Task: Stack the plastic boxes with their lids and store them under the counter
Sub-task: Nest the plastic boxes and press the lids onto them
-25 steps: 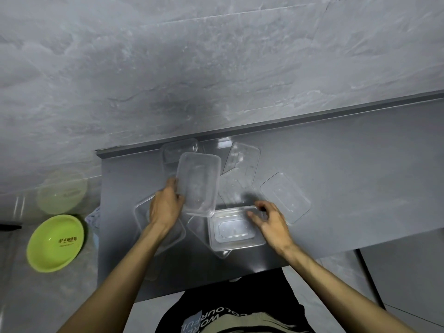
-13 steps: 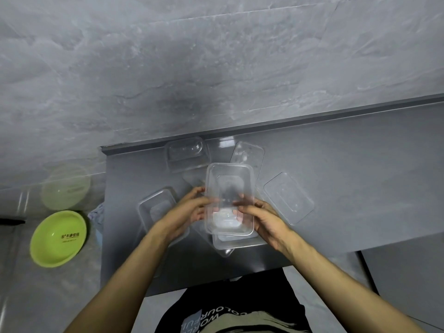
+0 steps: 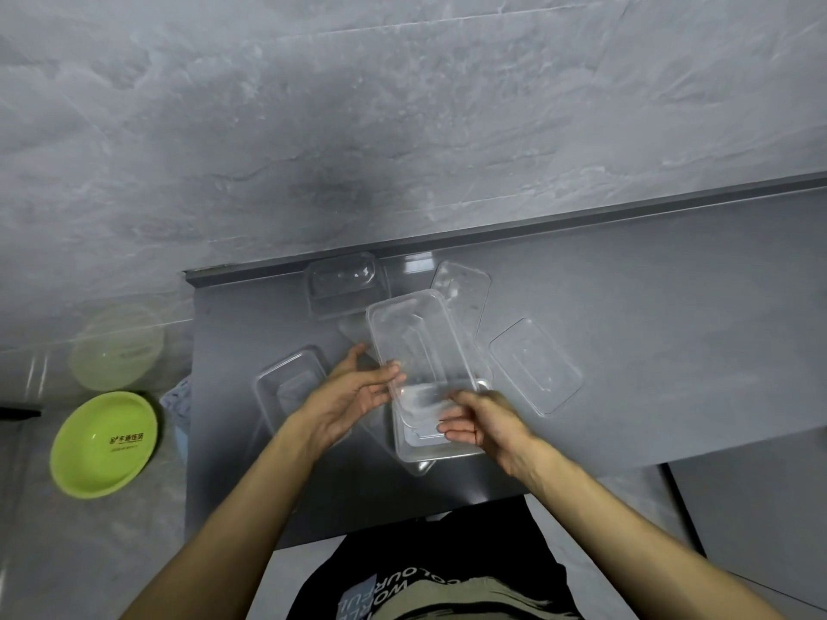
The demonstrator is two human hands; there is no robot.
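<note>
A clear plastic box (image 3: pixel 416 337) tilts above the grey counter (image 3: pixel 649 306), its near end lowered into a second clear box (image 3: pixel 429 449) lying flat. My left hand (image 3: pixel 358 391) touches the tilted box's left wall with fairly straight fingers. My right hand (image 3: pixel 483 418) holds its near right corner, thumb on the rim and fingers curled beneath. Another empty box (image 3: pixel 344 279) stands at the back by the wall, and one more box (image 3: pixel 286 387) lies to the left, partly behind my left hand. Clear lids lie behind (image 3: pixel 465 288) and to the right (image 3: pixel 534 366).
A bright green bowl (image 3: pixel 103 445) and a pale translucent bowl (image 3: pixel 116 346) sit lower down, left of the counter's end. The grey stone wall rises behind the counter. The counter's front edge runs just before my body.
My left hand carried the box from the left over the flat box; my right hand joined it. The box's near end has since dropped into the flat box and my left fingers have straightened.
</note>
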